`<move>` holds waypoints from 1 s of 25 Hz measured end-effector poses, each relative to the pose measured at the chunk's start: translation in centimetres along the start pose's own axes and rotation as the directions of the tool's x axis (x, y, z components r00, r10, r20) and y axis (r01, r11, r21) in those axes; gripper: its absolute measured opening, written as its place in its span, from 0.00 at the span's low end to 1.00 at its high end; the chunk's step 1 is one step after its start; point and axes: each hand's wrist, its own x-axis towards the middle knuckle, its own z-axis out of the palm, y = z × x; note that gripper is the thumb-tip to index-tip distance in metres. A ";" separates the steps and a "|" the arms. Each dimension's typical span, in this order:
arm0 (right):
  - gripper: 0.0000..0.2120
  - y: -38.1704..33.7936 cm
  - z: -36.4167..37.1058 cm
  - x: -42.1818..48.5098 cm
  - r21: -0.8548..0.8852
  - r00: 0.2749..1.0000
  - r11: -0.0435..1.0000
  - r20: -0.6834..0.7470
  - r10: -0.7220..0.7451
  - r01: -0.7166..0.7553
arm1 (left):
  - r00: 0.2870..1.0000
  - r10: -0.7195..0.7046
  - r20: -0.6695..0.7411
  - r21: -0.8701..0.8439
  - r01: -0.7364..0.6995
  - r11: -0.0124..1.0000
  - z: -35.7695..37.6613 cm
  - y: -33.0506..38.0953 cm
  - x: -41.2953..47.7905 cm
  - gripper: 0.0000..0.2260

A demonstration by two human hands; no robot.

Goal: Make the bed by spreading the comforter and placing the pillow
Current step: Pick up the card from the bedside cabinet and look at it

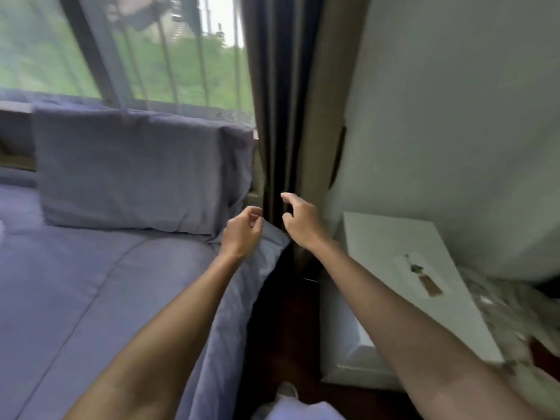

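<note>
Up near the head corner of the bed, both bare hands are stretched forward, and neither holds anything. The left hand point(242, 230) hangs with its fingers loosely curled and apart, just above the top corner of the blue comforter point(100, 286), perhaps brushing the fabric; the blur makes contact hard to judge. The right hand point(298, 221) is just beside it, slightly higher, its fingers parted with the thumb and forefinger spread, held in the air in front of the dark curtain point(281, 101). The comforter lies spread flat over the bed point(18, 204) below and to the left of the left hand, its edge draping down the bed's side beneath that forearm. The pillow point(136, 171), in matching blue, stands propped upright at the head of the bed, just left of and beyond the left hand, in front of the window point(136, 50). To the right of the right hand, below its forearm, sits a white bedside cabinet point(403, 268) with a small blurred item on top. A white shoe point(286, 392) shows on the dark floor between the forearms.
</note>
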 end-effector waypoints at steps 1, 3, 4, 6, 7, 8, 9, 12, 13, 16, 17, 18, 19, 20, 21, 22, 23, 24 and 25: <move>0.25 1.5 -1.2 -1.4 -0.001 0.998 0.999 -0.031 0.051 -0.051 | 0.999 0.030 0.042 -0.014 -0.029 0.999 1.6 1.2 -0.4 0.11; 0.24 5.1 -4.0 -4.4 -0.013 0.983 0.987 -0.091 0.156 -0.158 | 0.982 0.089 0.164 -0.021 -0.086 0.996 5.2 3.3 -1.8 0.12; 0.23 7.0 -5.3 -5.7 -0.004 0.971 0.978 -0.118 0.207 -0.209 | 0.968 0.113 0.225 -0.017 -0.112 0.994 6.9 4.1 -2.6 0.12; 0.21 10.8 -8.0 -8.3 0.038 0.937 0.955 -0.185 0.295 -0.293 | 0.937 0.153 0.314 -0.017 -0.155 0.988 10.3 5.6 -4.1 0.12; 0.20 12.6 -9.4 -9.6 0.054 0.917 0.944 -0.225 0.329 -0.326 | 0.920 0.174 0.350 -0.027 -0.176 0.984 12.0 6.5 -4.8 0.11; 0.20 14.2 -10.6 -10.7 0.060 0.900 0.934 -0.255 0.355 -0.352 | 0.903 0.188 0.387 -0.037 -0.189 0.981 13.5 7.3 -5.3 0.11; 0.19 15.4 -11.7 -11.9 0.067 0.887 0.925 -0.267 0.377 -0.373 | 0.882 0.200 0.426 -0.049 -0.198 0.979 14.9 8.1 -5.8 0.11; 0.17 20.2 -14.1 -14.9 0.066 0.866 0.898 -0.242 0.438 -0.436 | 0.812 0.199 0.548 -0.054 -0.202 0.978 19.3 10.6 -7.0 0.12; 0.16 21.9 -14.9 -15.5 0.057 0.863 0.890 -0.227 0.452 -0.452 | 0.797 0.185 0.575 -0.055 -0.188 0.981 20.8 11.2 -7.2 0.12; 0.14 27.2 -17.0 -16.0 0.039 0.849 0.869 -0.196 0.490 -0.493 | 0.775 0.142 0.615 -0.041 -0.148 0.988 25.7 12.5 -7.2 0.12; 0.15 29.2 -17.8 -15.7 0.028 0.847 0.862 -0.176 0.502 -0.506 | 0.774 0.121 0.622 -0.029 -0.132 0.991 27.7 12.7 -7.1 0.11; 0.16 31.3 -18.3 -15.3 0.012 0.845 0.855 -0.146 0.515 -0.519 | 0.774 0.087 0.627 -0.009 -0.104 0.995 29.6 12.7 -7.0 0.11; 0.17 33.4 -18.7 -14.9 -0.008 0.844 0.849 -0.108 0.525 -0.529 | 0.775 0.043 0.631 0.013 -0.066 0.998 31.6 12.6 -7.0 0.11; 0.18 35.6 -18.9 -14.4 -0.029 0.841 0.842 -0.064 0.537 -0.539 | 0.772 -0.005 0.635 0.040 -0.026 0.999 33.5 12.4 -7.0 0.11; 0.19 37.6 -19.0 -13.8 -0.050 0.836 0.834 -0.018 0.549 -0.549 | 0.768 -0.048 0.638 0.068 0.006 0.998 35.5 12.2 -7.0 0.12; 0.20 40.0 -19.0 -13.0 -0.068 0.824 0.824 0.034 0.565 -0.562 | 0.766 -0.093 0.637 0.098 0.040 0.994 37.6 12.0 -7.0 0.12; 0.21 42.2 -18.9 -12.3 -0.085 0.809 0.813 0.081 0.582 -0.577 | 0.761 -0.135 0.635 0.123 0.073 0.990 39.6 11.8 -7.1 0.14; 0.22 44.0 -18.7 -11.5 -0.092 0.791 0.800 0.118 0.600 -0.593 | 0.750 -0.181 0.636 0.147 0.112 0.983 41.4 11.7 -7.2 0.16; 0.23 45.7 -18.5 -10.7 -0.085 0.773 0.787 0.149 0.617 -0.612 | 0.736 -0.231 0.636 0.172 0.157 0.973 43.2 11.7 -7.3 0.18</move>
